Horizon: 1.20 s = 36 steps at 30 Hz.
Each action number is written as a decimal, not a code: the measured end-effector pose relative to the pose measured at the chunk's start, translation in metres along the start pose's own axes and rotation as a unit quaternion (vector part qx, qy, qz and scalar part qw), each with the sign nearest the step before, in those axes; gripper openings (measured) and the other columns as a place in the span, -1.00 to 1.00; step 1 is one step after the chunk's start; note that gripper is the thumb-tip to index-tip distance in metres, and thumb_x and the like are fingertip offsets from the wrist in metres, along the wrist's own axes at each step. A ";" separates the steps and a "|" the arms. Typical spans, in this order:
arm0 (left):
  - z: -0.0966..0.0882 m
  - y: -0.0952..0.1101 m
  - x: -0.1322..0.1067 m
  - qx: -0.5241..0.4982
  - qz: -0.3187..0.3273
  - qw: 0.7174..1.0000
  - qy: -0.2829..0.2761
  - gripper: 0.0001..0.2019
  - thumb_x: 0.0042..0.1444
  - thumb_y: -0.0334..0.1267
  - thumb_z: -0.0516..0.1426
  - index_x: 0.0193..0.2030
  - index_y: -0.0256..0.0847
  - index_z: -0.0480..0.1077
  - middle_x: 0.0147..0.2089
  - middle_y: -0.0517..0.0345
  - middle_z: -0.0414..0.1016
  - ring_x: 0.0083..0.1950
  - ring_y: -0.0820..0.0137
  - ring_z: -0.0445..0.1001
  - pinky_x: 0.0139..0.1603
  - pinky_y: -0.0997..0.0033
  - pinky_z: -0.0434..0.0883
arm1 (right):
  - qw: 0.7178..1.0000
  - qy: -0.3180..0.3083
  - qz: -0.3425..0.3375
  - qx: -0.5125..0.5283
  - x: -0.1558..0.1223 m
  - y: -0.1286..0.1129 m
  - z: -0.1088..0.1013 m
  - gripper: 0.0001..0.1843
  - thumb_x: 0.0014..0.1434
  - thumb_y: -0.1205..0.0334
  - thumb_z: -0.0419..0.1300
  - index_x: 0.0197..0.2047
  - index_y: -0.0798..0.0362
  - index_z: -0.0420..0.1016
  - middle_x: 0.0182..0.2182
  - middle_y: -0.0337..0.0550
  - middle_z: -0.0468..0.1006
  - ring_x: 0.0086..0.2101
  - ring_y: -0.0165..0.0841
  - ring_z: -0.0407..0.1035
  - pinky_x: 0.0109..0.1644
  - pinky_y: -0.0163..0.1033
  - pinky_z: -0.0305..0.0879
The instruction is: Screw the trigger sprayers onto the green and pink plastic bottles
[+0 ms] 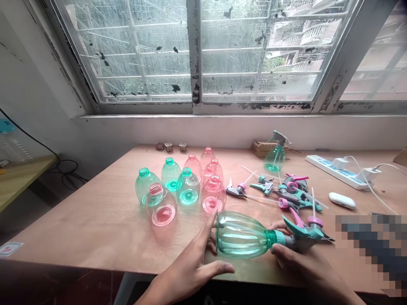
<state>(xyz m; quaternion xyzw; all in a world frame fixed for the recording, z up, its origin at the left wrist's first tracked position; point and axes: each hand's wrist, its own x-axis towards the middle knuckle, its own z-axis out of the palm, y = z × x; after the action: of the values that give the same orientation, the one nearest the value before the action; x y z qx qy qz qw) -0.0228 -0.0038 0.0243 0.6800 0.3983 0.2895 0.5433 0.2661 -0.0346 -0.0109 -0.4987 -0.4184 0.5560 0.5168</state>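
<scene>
Left hand point(193, 264): fingers spread, tips against base of green bottle point(241, 235) lying sideways. Right hand point(305, 267): fingers seemingly clamped round neck, beside trigger sprayer point(302, 232).

1. I count three uncapped green bottles point(187, 188) at eleven o'clock.
2. Five uncapped pink bottles point(213, 195) stand beside them, toward twelve.
3. Two bottles carry sprayers: the lying bottle point(241, 235) at six, the upright bottle point(275, 157) at one.
4. Loose spray heads point(294, 190) at one: roughly six, too tangled for me to count surely.
5. Three small brown pots point(168, 147) at twelve.
6. One power strip point(330, 171) at two.
</scene>
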 end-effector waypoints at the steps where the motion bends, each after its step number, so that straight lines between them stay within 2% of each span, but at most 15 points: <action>1: -0.001 0.004 0.000 -0.002 0.011 1.000 -0.010 0.00 0.18 -0.18 0.41 0.63 0.00 -0.04 0.42 -0.05 0.40 0.41 -0.05 0.32 0.45 0.07 0.29 | 1.000 0.007 -0.006 -0.018 0.000 0.001 -0.002 -0.46 0.00 -0.10 0.57 -0.06 -0.01 0.60 -0.59 -0.33 0.40 -0.53 -0.36 0.21 -0.43 -0.24 0.14; 4: -0.005 0.011 0.002 -0.013 0.034 0.998 -0.049 -0.19 0.30 -0.12 0.32 0.60 -0.01 0.08 0.48 0.00 0.35 0.49 -0.04 0.25 0.54 0.02 0.16 | 0.998 0.021 -0.013 -0.054 0.001 0.002 -0.006 -0.49 -0.02 -0.11 0.57 -0.08 -0.06 0.61 -0.57 -0.30 0.45 -0.50 -0.27 0.30 -0.39 -0.18 0.25; 7: -0.005 0.005 0.002 -0.015 0.010 0.999 -0.036 -0.09 0.25 -0.14 0.36 0.62 0.00 -0.02 0.42 0.00 0.41 0.49 -0.06 0.23 0.53 -0.03 0.19 | 0.999 0.013 -0.011 -0.052 0.001 0.001 -0.007 -0.49 -0.02 -0.13 0.56 -0.07 -0.08 0.62 -0.58 -0.29 0.44 -0.50 -0.23 0.33 -0.39 -0.15 0.29; 9: -0.003 -0.004 0.000 -0.024 -0.005 1.000 -0.014 0.01 0.20 -0.19 0.40 0.64 0.03 -0.10 0.37 -0.01 0.45 0.47 -0.07 0.25 0.47 0.01 0.27 | 0.999 0.004 -0.005 -0.037 0.001 -0.001 -0.005 -0.47 -0.01 -0.15 0.56 -0.06 -0.07 0.62 -0.58 -0.30 0.42 -0.51 -0.24 0.34 -0.40 -0.16 0.29; 11: -0.001 -0.011 -0.002 -0.035 -0.007 0.999 -0.007 0.02 0.22 -0.23 0.37 0.64 0.04 -0.16 0.34 -0.04 0.47 0.43 -0.06 0.30 0.42 0.06 0.34 | 1.000 -0.008 0.003 -0.023 0.002 -0.003 -0.004 -0.45 -0.01 -0.15 0.56 -0.04 -0.05 0.62 -0.58 -0.32 0.40 -0.53 -0.26 0.33 -0.42 -0.17 0.27; 15: -0.001 -0.007 -0.003 -0.008 -0.011 1.000 -0.015 0.06 0.20 -0.25 0.37 0.65 0.00 -0.22 0.36 -0.06 0.46 0.42 -0.05 0.33 0.42 0.10 0.35 | 1.000 -0.008 0.008 -0.024 0.002 -0.004 -0.003 -0.44 -0.03 -0.14 0.57 -0.04 -0.05 0.62 -0.56 -0.32 0.43 -0.52 -0.27 0.33 -0.42 -0.19 0.27; 17: -0.002 0.001 -0.002 0.000 -0.011 1.000 -0.021 0.10 0.16 -0.24 0.41 0.65 -0.02 -0.21 0.46 -0.03 0.38 0.46 -0.06 0.28 0.47 0.07 0.29 | 0.999 -0.002 0.007 -0.031 0.002 -0.003 -0.004 -0.46 -0.03 -0.12 0.58 -0.06 -0.06 0.62 -0.56 -0.30 0.44 -0.51 -0.26 0.34 -0.42 -0.18 0.28; 21: -0.003 0.011 -0.001 0.000 0.000 1.000 -0.013 0.00 0.18 -0.23 0.39 0.63 -0.01 -0.06 0.57 0.04 0.22 0.54 -0.07 0.16 0.56 0.00 0.13 | 0.999 -0.006 0.008 -0.032 0.001 0.000 -0.004 -0.50 -0.02 -0.11 0.58 -0.10 -0.08 0.61 -0.59 -0.33 0.40 -0.51 -0.23 0.35 -0.40 -0.17 0.28; 23: -0.002 0.009 -0.001 0.000 -0.001 1.000 -0.009 0.01 0.17 -0.26 0.39 0.63 0.00 -0.07 0.52 0.01 0.30 0.50 -0.07 0.22 0.52 0.00 0.21 | 1.000 -0.005 0.015 -0.020 0.001 0.000 -0.004 -0.49 -0.02 -0.13 0.57 -0.10 -0.07 0.61 -0.59 -0.33 0.40 -0.51 -0.24 0.35 -0.41 -0.18 0.27; 26: -0.001 0.000 -0.002 -0.003 -0.004 1.000 -0.008 0.02 0.19 -0.27 0.37 0.64 0.02 -0.13 0.33 0.00 0.47 0.36 0.00 0.36 0.39 0.08 0.37 | 1.000 0.003 0.014 -0.007 0.002 -0.001 -0.003 -0.46 -0.04 -0.15 0.57 -0.10 -0.04 0.60 -0.54 -0.29 0.46 -0.51 -0.26 0.35 -0.41 -0.19 0.26; 28: -0.001 -0.004 -0.002 0.000 -0.011 1.000 -0.006 0.03 0.18 -0.26 0.38 0.64 0.04 -0.13 0.25 0.01 0.50 0.31 0.03 0.38 0.35 0.12 0.40 | 1.000 0.001 0.010 -0.005 0.002 -0.001 -0.004 -0.46 -0.05 -0.15 0.58 -0.11 -0.03 0.59 -0.54 -0.29 0.47 -0.50 -0.27 0.35 -0.40 -0.19 0.25; 32: -0.004 -0.002 -0.001 0.012 -0.026 1.000 -0.013 0.15 0.05 -0.21 0.47 0.64 0.03 -0.12 0.32 -0.01 0.46 0.31 -0.02 0.36 0.37 0.11 0.34 | 1.000 -0.006 0.007 -0.004 0.002 0.001 -0.006 -0.45 -0.04 -0.14 0.59 -0.10 -0.03 0.58 -0.54 -0.31 0.46 -0.51 -0.30 0.32 -0.42 -0.22 0.19; 36: -0.006 0.006 -0.001 -0.011 -0.015 0.999 -0.038 -0.01 0.23 -0.10 0.35 0.64 -0.02 -0.13 0.43 -0.03 0.37 0.34 -0.02 0.35 0.40 0.11 0.30 | 1.000 0.000 0.000 -0.009 0.003 0.005 -0.007 -0.44 -0.03 -0.09 0.60 -0.06 -0.05 0.55 -0.53 -0.31 0.48 -0.50 -0.33 0.28 -0.42 -0.25 0.13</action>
<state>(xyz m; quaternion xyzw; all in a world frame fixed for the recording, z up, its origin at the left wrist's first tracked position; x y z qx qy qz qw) -0.0267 -0.0020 0.0312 0.6785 0.3844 0.2595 0.5697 0.2726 -0.0330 -0.0171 -0.5033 -0.4238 0.5521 0.5122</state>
